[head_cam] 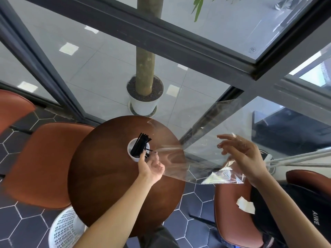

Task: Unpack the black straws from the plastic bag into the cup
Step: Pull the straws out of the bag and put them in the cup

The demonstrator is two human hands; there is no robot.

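A clear cup [132,156] stands near the middle of the round brown table [107,176], with several black straws [141,142] leaning in it. My left hand [150,167] is at the cup's right rim, its fingers curled round the lower ends of a few straws. One straw sticks out sideways by my fingertips. The clear plastic bag [206,140] hangs in the air over the table's right edge, and no straws show inside it. My right hand [241,154] holds the bag's crumpled end, with its fingers loosely spread behind the film.
Orange-brown chairs stand to the left [41,163] and right [232,212] of the table, the right one with a black bag [304,221] and white paper on it. A white basket [66,230] sits on the floor by the table. A potted tree [145,97] stands behind it.
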